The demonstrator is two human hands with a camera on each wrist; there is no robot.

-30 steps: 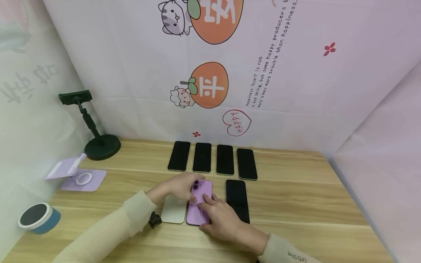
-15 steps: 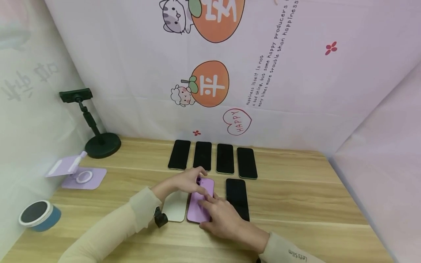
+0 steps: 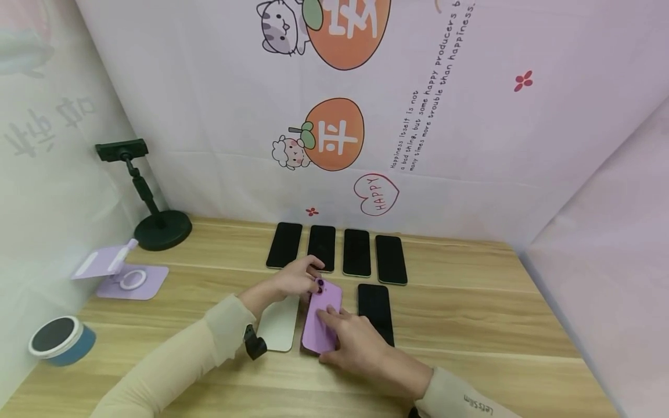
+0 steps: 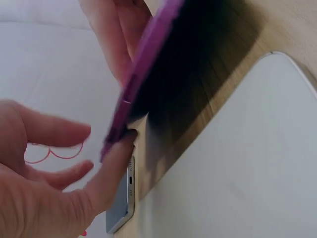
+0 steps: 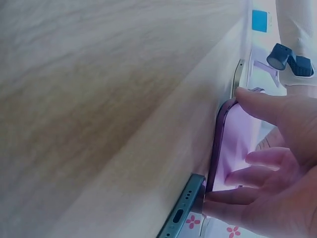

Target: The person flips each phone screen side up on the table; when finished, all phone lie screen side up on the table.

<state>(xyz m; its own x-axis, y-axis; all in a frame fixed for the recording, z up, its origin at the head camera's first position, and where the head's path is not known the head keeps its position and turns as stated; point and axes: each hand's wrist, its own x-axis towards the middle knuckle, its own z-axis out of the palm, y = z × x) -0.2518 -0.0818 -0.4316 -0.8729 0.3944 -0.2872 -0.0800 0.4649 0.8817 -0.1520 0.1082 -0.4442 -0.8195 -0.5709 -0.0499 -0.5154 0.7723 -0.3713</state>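
Observation:
A purple smartphone (image 3: 316, 326) lies back side up between my hands, its left edge tipped off the table. My right hand (image 3: 360, 343) grips its lower part, with the thumb at the bottom edge and fingers over the back and right side. At the camera end is my left hand (image 3: 290, 281); in the left wrist view its thumb (image 4: 111, 171) touches the raised edge from the screen side, while the other fingers stand spread just off the phone. A white-backed phone (image 3: 279, 328) lies to the left, partly under my left hand. To the right is a dark-screened phone (image 3: 374, 307).
Several black-screened phones (image 3: 357, 252) form a row at the table's back. On the left stand a black stand (image 3: 163, 231), a folding lilac stand (image 3: 151, 284) and a blue-and-white round tub (image 3: 68, 343). Printed cloth (image 3: 449, 197) hangs behind the table (image 3: 470, 325).
The purple phone has gone from lying flat to tipped up on its left edge, shifting slightly right. My left hand has moved up toward its camera end; the right hand keeps its hold.

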